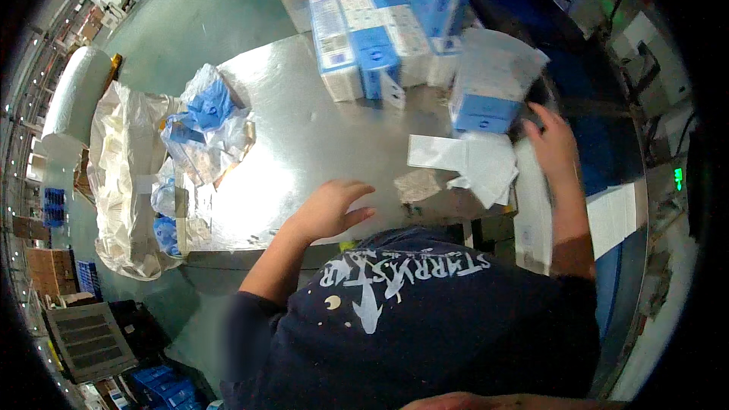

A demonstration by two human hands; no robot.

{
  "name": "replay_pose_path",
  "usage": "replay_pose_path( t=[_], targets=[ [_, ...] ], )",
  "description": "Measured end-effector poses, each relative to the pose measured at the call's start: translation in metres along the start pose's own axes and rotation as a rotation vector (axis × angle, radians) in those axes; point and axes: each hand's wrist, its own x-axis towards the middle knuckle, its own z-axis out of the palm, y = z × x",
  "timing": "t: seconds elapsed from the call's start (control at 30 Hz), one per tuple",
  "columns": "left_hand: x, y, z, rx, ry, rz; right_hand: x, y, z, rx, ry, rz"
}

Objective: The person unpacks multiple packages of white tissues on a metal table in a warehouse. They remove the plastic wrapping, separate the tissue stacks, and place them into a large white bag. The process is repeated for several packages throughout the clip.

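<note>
My left hand (338, 206) is held over the near side of the shiny metal table (281, 137), thumb and fingers apart, holding nothing. Off to the right, my right hand (553, 144) has its fingers spread beside a blue-and-white box (490, 112); whether they touch it I cannot tell. That box stands near the table's right side, its upper part pale and slightly blurred. Several white paper sheets (487, 171) lie in front of it, with a small crumpled brown scrap (418, 186) to their left.
Several blue-and-white boxes (376, 49) stand packed together at the table's back, one taller box (439, 0) at their right. Crumpled clear and blue plastic (205, 118) lies on the left, next to a large cream bag (129, 182). A dark blue conveyor-like surface (596, 137) runs along the right.
</note>
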Motion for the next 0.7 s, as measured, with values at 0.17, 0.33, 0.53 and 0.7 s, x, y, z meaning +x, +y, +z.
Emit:
replay_pose_path(
  t=[0.17, 0.33, 0.53, 0.7],
  targets=[
    [-0.063, -0.084, -0.014, -0.096, 0.032, -0.170, 0.117, -0.224, 0.141, 0.008, -0.162, -0.407],
    [-0.133, -0.132, -0.014, -0.176, 0.000, -0.283, 0.199, -0.279, 0.303, -0.372, -0.108, -0.047],
    [-0.175, -0.170, 0.007, -0.650, 0.064, -0.477, 0.166, -0.287, 0.289, -0.146, -0.381, 0.040],
    [-0.115, -0.237, 0.048, -1.091, 0.342, -0.616, 0.085, -0.249, 0.270, 0.193, -0.354, -0.098]
  ],
)
